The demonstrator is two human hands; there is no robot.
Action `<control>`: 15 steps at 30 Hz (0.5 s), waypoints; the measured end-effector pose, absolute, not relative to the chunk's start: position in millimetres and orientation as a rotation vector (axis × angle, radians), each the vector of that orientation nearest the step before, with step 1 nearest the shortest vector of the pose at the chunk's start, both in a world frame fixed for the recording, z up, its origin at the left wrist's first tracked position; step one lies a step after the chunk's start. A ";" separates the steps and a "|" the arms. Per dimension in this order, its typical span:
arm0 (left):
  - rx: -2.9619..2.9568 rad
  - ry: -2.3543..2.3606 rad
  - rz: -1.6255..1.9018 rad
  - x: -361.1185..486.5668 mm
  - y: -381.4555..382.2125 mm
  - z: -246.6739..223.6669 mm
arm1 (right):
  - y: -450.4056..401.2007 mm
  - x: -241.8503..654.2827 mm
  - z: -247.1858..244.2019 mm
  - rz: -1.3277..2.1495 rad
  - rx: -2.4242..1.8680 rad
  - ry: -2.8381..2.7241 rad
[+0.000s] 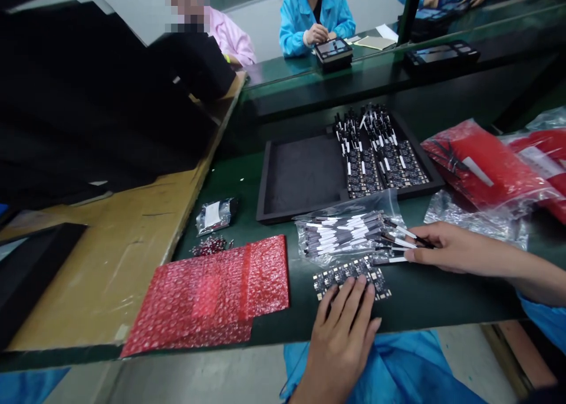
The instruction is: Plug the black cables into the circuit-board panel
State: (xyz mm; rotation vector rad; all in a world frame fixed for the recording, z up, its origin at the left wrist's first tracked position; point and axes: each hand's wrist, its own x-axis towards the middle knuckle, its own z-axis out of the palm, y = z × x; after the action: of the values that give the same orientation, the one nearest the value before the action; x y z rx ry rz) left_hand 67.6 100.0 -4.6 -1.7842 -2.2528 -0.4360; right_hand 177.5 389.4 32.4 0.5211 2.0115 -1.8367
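Observation:
My left hand [345, 327] lies palm down with its fingers stretched out, the tips resting on a panel of small black circuit boards [349, 272]. My right hand [442, 248] pinches several thin flat cables [405, 243] in black and white, close to the mouth of a clear zip bag [305, 230]. More such cables fill that bag. One cable end reaches down to the right part of the panel; whether it is attached I cannot tell. Behind the bag, a black foam tray [300, 174] holds circuit board panels with cables [382, 162] in its right half.
Red bubble wrap [212, 298] lies left, with a small clear packet [216, 215] and tiny parts [211, 246] behind it. Red bags [490, 162] lie right. A cardboard-topped surface [132, 239] borders the bench. Across it, a person in blue [296, 20] handles a device [333, 50].

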 end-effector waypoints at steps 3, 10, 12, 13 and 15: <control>-1.857 -2.181 -0.294 63.1 96.2 -4.8 | 390.9 177.4 30.0 -1.753 0.541 2.022; -1.948 -2.155 -0.410 51.7 84.4 3.5 | 391.4 179.4 28.4 -1.624 0.533 2.114; -1.877 -2.171 -0.562 54.0 86.0 4.2 | 390.8 180.3 26.4 -1.607 0.509 2.125; -1.842 -2.174 -0.646 55.5 87.8 4.5 | 390.4 180.4 25.6 -1.606 0.492 2.129; -1.794 -2.186 -0.776 58.1 92.9 5.4 | 389.4 180.0 24.8 -1.616 0.459 2.140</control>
State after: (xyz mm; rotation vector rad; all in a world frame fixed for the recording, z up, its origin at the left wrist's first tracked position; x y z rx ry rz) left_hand 58.1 92.9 5.4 -1.7937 -2.1864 -0.7761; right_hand 180.0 389.4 24.8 0.4591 2.1398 -1.6161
